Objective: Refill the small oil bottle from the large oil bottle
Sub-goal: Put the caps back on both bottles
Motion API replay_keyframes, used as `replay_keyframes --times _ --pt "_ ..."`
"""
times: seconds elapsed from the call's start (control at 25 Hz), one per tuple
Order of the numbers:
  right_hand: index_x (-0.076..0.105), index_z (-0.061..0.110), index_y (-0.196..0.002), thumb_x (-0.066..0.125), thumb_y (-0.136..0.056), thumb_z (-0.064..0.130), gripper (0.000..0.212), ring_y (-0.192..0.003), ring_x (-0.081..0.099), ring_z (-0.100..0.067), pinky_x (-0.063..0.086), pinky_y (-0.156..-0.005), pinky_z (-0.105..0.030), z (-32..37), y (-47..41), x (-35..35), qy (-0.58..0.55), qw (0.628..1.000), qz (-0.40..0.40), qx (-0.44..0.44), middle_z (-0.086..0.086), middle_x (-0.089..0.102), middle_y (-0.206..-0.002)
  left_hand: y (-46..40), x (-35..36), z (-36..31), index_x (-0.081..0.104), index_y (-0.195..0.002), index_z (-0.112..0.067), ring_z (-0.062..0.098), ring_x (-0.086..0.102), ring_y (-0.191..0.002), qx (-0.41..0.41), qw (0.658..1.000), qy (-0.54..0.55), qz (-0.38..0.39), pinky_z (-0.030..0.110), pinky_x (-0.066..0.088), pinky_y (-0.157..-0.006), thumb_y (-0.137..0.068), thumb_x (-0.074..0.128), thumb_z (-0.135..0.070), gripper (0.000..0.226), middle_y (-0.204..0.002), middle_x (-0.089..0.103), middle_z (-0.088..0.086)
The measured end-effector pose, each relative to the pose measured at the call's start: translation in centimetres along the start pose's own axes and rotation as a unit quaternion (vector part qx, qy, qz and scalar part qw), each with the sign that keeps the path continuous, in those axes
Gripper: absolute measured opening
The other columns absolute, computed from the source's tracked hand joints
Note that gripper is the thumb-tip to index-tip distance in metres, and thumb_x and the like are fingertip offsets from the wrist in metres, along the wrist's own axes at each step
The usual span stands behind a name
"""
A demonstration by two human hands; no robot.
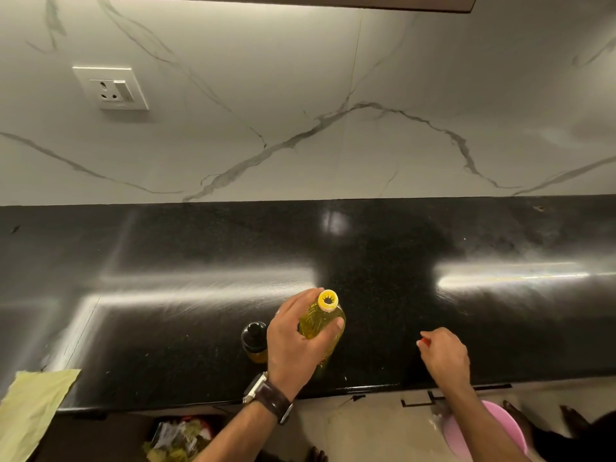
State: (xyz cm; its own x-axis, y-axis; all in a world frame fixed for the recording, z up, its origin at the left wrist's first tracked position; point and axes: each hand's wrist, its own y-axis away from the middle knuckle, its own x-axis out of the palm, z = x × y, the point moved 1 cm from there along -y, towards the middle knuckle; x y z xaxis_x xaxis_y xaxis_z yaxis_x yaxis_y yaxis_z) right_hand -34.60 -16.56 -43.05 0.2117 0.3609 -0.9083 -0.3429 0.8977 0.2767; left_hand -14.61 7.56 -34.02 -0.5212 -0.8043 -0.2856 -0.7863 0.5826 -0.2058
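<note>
The large oil bottle [320,320], clear plastic full of yellow oil, stands upright near the front edge of the black counter [166,261]. Its yellow neck is uncapped and the mouth shows. My left hand [295,341] grips the bottle's body from the left, a watch on the wrist. Just left of that hand stands the small oil bottle [255,341], dark-topped with a little amber oil at the bottom, partly hidden by my fingers. To the right, my right hand [445,356] hovers low over the counter and pinches a small red cap [425,342].
A pale yellow-green cloth [31,405] hangs over the counter's front left corner. A wall socket [111,89] sits on the marble backsplash. Below the counter edge are a bag of rubbish [180,438] and a pink bucket [500,428] on the floor.
</note>
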Motion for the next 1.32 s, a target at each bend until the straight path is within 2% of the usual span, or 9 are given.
replay_keyframes --times 0.12,0.24,0.4,0.48,0.6,0.8,0.96,1.2,1.32 --pt "0.068 0.015 -0.131 0.073 -0.096 0.024 0.037 -0.115 0.066 -0.026 0.055 -0.099 -0.041 0.7 0.7 -1.1 0.015 0.999 0.017 -0.038 -0.009 0.069 -0.124 0.2 -0.1 0.1 0.071 -0.128 -0.028 0.009 0.067 -0.117 -0.005 1.0 0.007 -0.005 0.042 0.059 -0.097 -0.08 0.079 -0.053 0.055 -0.122 0.072 -0.015" --pt "0.074 0.015 -0.124 0.08 -0.09 0.018 0.035 -0.11 0.069 -0.019 0.055 -0.099 -0.036 3.3 2.4 -3.7 -0.103 0.988 0.026 -0.111 -0.005 0.073 -0.119 0.3 -0.2 0.2 0.072 -0.127 -0.028 0.007 0.067 -0.118 -0.007 1.0 0.01 -0.01 0.04 0.059 -0.097 -0.08 0.08 -0.053 0.054 -0.122 0.073 -0.016" --pt "0.076 0.031 -0.118 0.082 -0.085 0.007 0.042 -0.11 0.068 0.001 0.056 -0.099 -0.024 9.5 6.1 -9.7 -0.24 0.914 0.094 -0.312 0.017 0.073 -0.116 0.6 -0.2 0.1 0.071 -0.13 -0.025 0.008 0.066 -0.119 -0.009 1.0 0.001 -0.001 0.04 0.059 -0.098 -0.081 0.078 -0.054 0.057 -0.124 0.072 -0.014" --pt "0.076 0.032 -0.12 0.08 -0.086 0.005 0.044 -0.115 0.067 -0.002 0.055 -0.096 -0.018 12.9 7.9 -12.3 -0.237 0.871 0.124 -0.411 0.019 0.07 -0.121 0.8 -0.2 0.1 0.071 -0.13 -0.024 0.008 0.066 -0.12 -0.008 1.0 -0.002 0.002 0.041 0.058 -0.099 -0.082 0.08 -0.05 0.055 -0.126 0.072 -0.012" --pt "0.075 0.026 -0.122 0.078 -0.088 0.005 0.04 -0.114 0.067 -0.003 0.056 -0.093 -0.018 17.3 9.8 -14.2 -0.16 0.836 0.128 -0.509 0.017 0.069 -0.122 0.9 -0.2 -0.4 0.07 -0.131 -0.027 0.005 0.065 -0.12 -0.011 1.0 -0.011 0.001 0.04 0.057 -0.1 -0.083 0.082 -0.045 0.053 -0.126 0.071 -0.013" --pt "0.077 0.023 -0.12 0.077 -0.091 0.011 0.031 -0.111 0.066 -0.001 0.057 -0.094 -0.022 20.8 10.5 -14.2 -0.051 0.817 0.134 -0.559 0.012 0.071 -0.121 0.9 -0.6 -1.2 0.069 -0.131 -0.03 0.003 0.065 -0.117 -0.014 1.0 -0.013 0.009 0.039 0.057 -0.099 -0.084 0.076 -0.054 0.053 -0.124 0.071 -0.017" --pt "0.076 0.026 -0.122 0.074 -0.094 0.021 0.028 -0.116 0.062 -0.002 0.053 -0.103 -0.025 21.4 10.5 -13.9 0.051 0.814 0.076 -0.574 0.011 0.071 -0.125 0.8 -0.7 -1.3 0.068 -0.131 -0.032 -0.001 0.064 -0.116 -0.019 0.999 -0.026 0.004 0.037 0.057 -0.1 -0.084 0.076 -0.055 0.053 -0.124 0.071 -0.017" --pt "0.075 0.024 -0.124 0.073 -0.095 0.02 0.029 -0.115 0.064 -0.003 0.053 -0.103 -0.022 21.6 10.7 -13.9 0.078 0.811 0.107 -0.57 0.009 0.071 -0.125 0.7 -0.5 -1.2 0.068 -0.132 -0.034 -0.003 0.063 -0.116 -0.015 0.999 -0.04 0.002 0.035 0.056 -0.101 -0.083 0.072 -0.061 0.057 -0.125 0.071 -0.017" --pt "0.073 0.024 -0.126 0.071 -0.096 0.026 0.03 -0.116 0.063 -0.004 0.052 -0.104 -0.025 21.7 10.7 -13.8 0.104 0.812 0.1 -0.566 0.009 0.07 -0.126 0.7 -0.4 -1.2 0.067 -0.133 -0.034 -0.004 0.063 -0.116 -0.009 0.999 -0.046 -0.001 0.033 0.056 -0.101 -0.084 0.073 -0.06 0.055 -0.125 0.071 -0.017"
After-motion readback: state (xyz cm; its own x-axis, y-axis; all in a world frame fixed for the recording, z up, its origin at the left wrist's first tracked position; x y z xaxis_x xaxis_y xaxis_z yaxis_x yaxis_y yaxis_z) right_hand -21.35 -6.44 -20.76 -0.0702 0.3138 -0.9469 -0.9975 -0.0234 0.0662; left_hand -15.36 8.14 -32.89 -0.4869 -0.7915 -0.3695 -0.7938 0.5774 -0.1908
